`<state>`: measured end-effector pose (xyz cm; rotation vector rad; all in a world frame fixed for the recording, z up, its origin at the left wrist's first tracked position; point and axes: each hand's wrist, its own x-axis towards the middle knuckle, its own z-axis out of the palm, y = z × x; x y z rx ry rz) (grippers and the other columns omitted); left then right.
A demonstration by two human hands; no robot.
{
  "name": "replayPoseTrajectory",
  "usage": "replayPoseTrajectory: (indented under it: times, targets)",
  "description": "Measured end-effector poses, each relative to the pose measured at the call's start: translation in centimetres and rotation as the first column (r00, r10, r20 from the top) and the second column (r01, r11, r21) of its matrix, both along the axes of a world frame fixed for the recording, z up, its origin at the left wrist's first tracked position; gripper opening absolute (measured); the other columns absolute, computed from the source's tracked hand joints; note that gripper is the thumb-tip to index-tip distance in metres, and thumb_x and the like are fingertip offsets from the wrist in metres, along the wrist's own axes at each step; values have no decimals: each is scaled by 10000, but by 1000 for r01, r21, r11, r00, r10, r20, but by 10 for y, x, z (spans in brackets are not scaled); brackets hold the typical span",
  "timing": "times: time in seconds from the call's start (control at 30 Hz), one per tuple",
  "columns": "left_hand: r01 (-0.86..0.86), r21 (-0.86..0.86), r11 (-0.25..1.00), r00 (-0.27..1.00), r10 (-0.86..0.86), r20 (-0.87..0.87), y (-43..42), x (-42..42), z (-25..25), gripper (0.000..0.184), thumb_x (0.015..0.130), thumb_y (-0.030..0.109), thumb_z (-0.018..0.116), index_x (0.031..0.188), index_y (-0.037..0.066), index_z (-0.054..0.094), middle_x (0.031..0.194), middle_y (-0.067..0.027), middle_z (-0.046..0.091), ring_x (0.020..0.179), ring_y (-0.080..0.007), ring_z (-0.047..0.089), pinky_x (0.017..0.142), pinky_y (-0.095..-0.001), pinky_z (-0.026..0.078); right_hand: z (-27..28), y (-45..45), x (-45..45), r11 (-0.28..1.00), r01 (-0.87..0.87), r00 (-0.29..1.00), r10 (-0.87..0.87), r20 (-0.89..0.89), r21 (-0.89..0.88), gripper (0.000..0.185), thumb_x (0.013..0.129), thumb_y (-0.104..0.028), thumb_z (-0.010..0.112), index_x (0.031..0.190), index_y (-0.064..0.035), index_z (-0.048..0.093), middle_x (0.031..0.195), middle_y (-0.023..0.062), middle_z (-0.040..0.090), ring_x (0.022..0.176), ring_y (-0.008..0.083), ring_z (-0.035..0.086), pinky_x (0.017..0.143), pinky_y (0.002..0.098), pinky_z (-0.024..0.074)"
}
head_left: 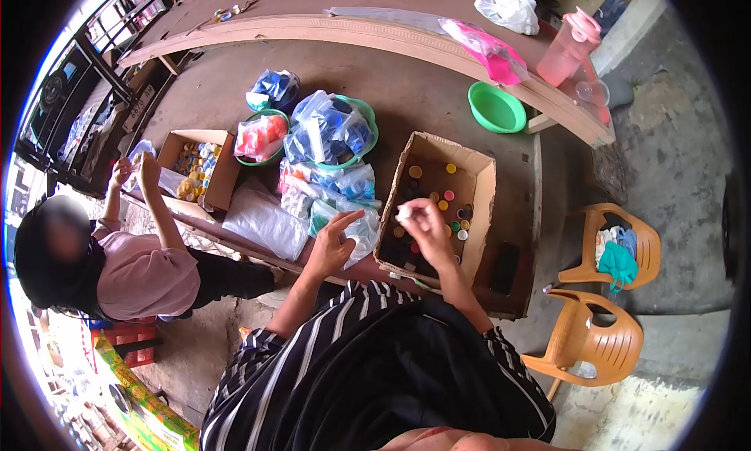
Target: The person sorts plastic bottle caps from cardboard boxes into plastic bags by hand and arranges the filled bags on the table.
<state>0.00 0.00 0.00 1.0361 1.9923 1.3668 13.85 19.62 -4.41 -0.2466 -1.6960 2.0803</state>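
My right hand (426,228) is over the near left part of an open cardboard box (483,185), its fingers closed on a small white cap (404,213). Yellow, red, green, white and dark round caps lie scattered on the box floor. My left hand (332,246) hangs left of the box with its fingers apart and nothing in it, close to plastic bags (358,233) of caps. Beyond these bags, a green basket (374,126) holds more bags with blue contents.
A co-worker (145,271) at the left holds a plastic bag beside a second box (223,169) of caps. Flat clear bags (266,220) lie between us. A green basin (497,108) stands at the back, under a wooden ledge (360,30). Orange chairs (583,334) are at the right.
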Motion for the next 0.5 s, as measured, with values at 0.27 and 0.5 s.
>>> replayPoseTrajectory:
  times: [0.27,0.5]
  targets:
    - [30,105,994,999,-32,18,-20,8,24,649,690,-86,466,1309,62,590,1227,-126,601,579,-76,475,565,-221,411,-9,-4,-8,847,215,936,-320,145,486,202,861,-99,701,1038,-34,629,991,118,617,870,225,669,746,314,541]
    - [34,53,998,999,-34,13,-34,2,51,661,682,-80,471,1321,54,575,1234,-102,593,594,-70,439,565,-222,393,-129,60,54,423,-235,608,-639,472,875,144,747,-88,715,844,-20,632,897,159,602,952,366,599,781,457,496]
